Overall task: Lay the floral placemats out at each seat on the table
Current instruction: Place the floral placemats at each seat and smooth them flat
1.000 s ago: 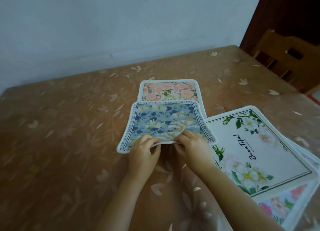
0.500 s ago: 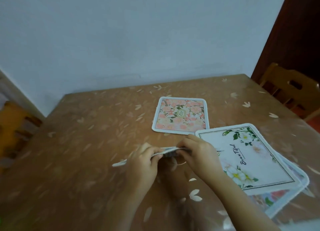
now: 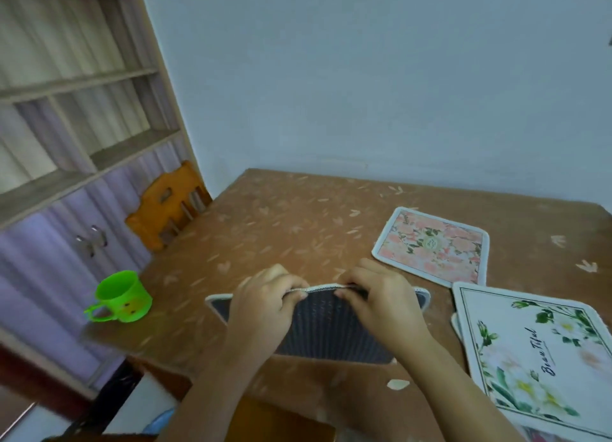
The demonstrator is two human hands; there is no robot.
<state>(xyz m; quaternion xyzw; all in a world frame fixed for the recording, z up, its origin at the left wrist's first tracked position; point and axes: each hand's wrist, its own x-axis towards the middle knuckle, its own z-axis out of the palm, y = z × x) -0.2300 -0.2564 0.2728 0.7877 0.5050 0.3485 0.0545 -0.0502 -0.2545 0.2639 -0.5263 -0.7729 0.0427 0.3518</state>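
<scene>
Both hands gripped one placemat (image 3: pixel 328 329) by its white upper edge, dark ribbed underside toward the camera, over the bench (image 3: pixel 265 236) near its left corner. Left hand (image 3: pixel 261 306) and right hand (image 3: pixel 381 299) had fingers pinched closed on that edge. Pink floral mat (image 3: pixel 433 244) lay flat; white floral mat (image 3: pixel 536 359) topped a stack at right. Green cup (image 3: pixel 121 297) sat near the bench's left edge.

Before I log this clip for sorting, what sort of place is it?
Probably a home dining corner: a table with a petal-print cover against a plain wall, a wooden chair pushed up to it, floral placemats laid out, and a shelf cabinet alongside.
</scene>
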